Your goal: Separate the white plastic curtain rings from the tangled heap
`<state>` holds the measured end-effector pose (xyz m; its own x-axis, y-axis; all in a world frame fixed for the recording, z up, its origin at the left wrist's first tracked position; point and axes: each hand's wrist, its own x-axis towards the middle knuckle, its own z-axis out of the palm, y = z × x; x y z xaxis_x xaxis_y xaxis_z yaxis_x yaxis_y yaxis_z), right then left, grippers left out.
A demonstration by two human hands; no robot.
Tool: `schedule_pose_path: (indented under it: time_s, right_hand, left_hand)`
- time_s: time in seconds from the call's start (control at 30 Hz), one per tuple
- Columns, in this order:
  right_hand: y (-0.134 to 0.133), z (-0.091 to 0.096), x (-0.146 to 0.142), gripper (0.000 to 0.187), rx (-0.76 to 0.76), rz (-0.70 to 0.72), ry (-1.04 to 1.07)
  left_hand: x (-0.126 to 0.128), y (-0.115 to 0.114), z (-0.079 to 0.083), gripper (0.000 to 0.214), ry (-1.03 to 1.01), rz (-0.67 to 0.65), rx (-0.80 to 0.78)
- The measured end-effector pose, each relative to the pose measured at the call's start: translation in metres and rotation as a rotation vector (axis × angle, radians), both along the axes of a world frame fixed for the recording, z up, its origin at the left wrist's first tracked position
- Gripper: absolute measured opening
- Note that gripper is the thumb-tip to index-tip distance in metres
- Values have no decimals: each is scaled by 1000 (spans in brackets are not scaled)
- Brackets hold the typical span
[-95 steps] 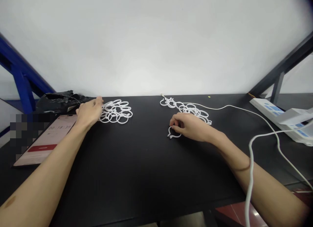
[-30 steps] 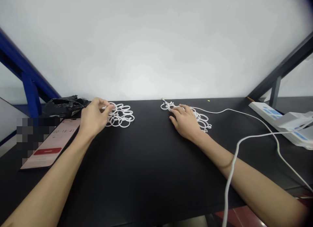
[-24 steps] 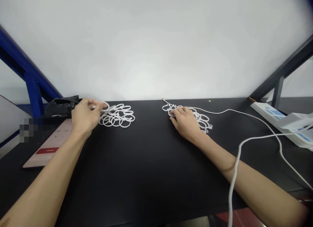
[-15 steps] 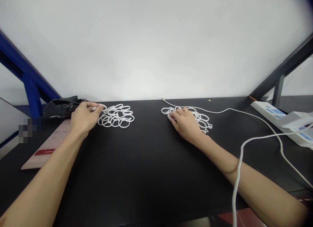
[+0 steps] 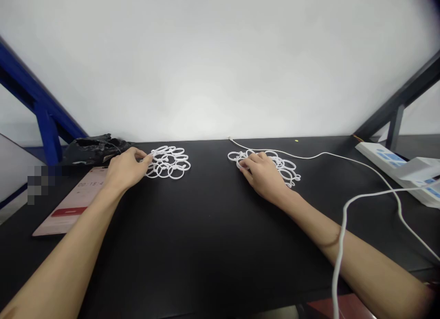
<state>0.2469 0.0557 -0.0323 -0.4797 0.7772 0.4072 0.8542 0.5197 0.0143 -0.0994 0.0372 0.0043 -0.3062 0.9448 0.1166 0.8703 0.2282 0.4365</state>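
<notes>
On the black table lie two flat clusters of thin white rings, with small white knobs among them. My left hand (image 5: 129,170) is at the near-left edge of the left cluster (image 5: 175,172), with thumb and forefinger closed at a white ring. Part of that ring is hidden behind the fingertips. Over the right cluster (image 5: 290,164) rests my right hand (image 5: 263,174), its fingers bent down around a white ring (image 5: 240,165) at the cluster's left side. The palm covers some of the rings beneath it.
A phone (image 5: 68,212) with a timer on its screen lies left of my left forearm, near a crumpled black plastic bag (image 5: 92,149). A white cable (image 5: 338,259) crosses my right forearm. A power strip (image 5: 385,158) stands at the right, below the white wall (image 5: 213,62).
My left hand has moved right with the white ring, from beside the left cluster onto its edge. My right hand stays at the right cluster. The view has shifted slightly.
</notes>
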Motion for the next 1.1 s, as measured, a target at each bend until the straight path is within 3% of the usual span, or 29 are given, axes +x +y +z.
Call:
schedule_pose_path:
  time_s: [0.27, 0.73, 0.87, 0.97, 1.1]
  right_hand:
    - [-1, 2, -1, 20, -6, 14, 28]
    - [-6, 9, -4, 18, -27, 46, 134]
    - [-13, 16, -9, 13, -2, 143, 255]
    - [-21, 19, -14, 12, 16, 222, 305]
    - [-33, 20, -24, 12, -3, 370, 394]
  left_hand:
    - [-2, 3, -3, 27, 62, 3, 6]
    - [7, 4, -1, 29, 100, -51, 139]
    - [32, -6, 4, 35, 108, -161, 247]
    - [63, -17, 3, 35, 72, -313, 275]
    - [102, -36, -1, 43, -248, -557, 186]
